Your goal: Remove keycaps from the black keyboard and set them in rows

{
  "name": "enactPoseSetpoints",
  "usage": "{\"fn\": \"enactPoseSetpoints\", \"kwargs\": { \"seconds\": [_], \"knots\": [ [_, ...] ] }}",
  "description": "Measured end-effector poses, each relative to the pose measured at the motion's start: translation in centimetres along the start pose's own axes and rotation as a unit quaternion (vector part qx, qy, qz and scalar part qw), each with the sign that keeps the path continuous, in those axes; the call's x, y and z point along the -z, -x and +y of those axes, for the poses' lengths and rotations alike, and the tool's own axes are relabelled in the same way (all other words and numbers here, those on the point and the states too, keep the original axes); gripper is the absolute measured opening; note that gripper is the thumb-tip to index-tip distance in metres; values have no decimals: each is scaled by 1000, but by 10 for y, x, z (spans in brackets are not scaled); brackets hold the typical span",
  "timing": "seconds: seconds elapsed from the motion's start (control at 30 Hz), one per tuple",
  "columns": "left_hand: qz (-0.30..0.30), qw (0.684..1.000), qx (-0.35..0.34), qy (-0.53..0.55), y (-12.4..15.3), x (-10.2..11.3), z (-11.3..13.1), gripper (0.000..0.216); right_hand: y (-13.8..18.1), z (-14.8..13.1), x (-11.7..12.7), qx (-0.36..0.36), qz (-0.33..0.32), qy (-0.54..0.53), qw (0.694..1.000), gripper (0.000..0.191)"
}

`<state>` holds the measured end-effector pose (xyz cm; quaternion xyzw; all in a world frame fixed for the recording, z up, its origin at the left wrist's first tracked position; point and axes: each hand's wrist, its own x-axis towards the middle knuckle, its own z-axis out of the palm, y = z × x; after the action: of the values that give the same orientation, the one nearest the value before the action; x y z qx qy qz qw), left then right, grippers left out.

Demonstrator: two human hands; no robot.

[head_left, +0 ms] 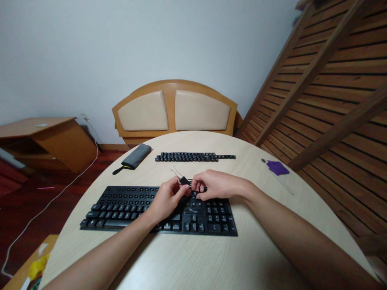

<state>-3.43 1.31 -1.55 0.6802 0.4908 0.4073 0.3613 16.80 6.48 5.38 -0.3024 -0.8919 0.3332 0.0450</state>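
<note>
A black keyboard (127, 207) lies on the round light-wood table (211, 262) in front of me. Above its right half, my left hand (166, 199) pinches a wire keycap puller (181, 178) by its small black handle, the thin wire loops pointing up and left. My right hand (216, 185) is closed beside it, fingertips pinched on a small black keycap (195, 193) right at the puller. Both hands touch each other just above the keys.
A row of loose black keycaps (193, 157) lies further back on the table. A grey pouch (136, 156) rests at the back left, a purple brush (278, 168) at the right. A padded headboard (175, 110), a wooden slatted frame (332, 80) and a low desk (45, 137) surround the table.
</note>
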Motion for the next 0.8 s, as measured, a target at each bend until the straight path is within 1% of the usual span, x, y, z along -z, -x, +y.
{"fn": "enactPoseSetpoints", "kwargs": {
  "seconds": [0.13, 0.27, 0.33, 0.47, 0.53, 0.8],
  "knots": [
    [19, 1000, 12, -19, -1, 0, 2, 24, -3, 8, -4, 36, 28, -54, 997, 35],
    [23, 1000, 7, -9, -1, -1, 2, 21, -5, 12, -7, 58, 39, -93, 993, 46],
    [24, 1000, 2, -1, -1, -1, 1, 20, -5, 13, -6, 66, 44, -90, 993, 43],
    [23, 1000, -2, 11, -2, 0, -1, 21, -5, 10, -2, 70, 53, -35, 996, 21],
    [24, 1000, -1, 10, -2, 0, -1, 22, -5, 8, 0, 72, 52, -13, 996, 15],
    [18, 1000, -5, -23, 0, 0, 0, 19, -3, 6, 3, 85, 23, 19, 996, 20]
  ]
}}
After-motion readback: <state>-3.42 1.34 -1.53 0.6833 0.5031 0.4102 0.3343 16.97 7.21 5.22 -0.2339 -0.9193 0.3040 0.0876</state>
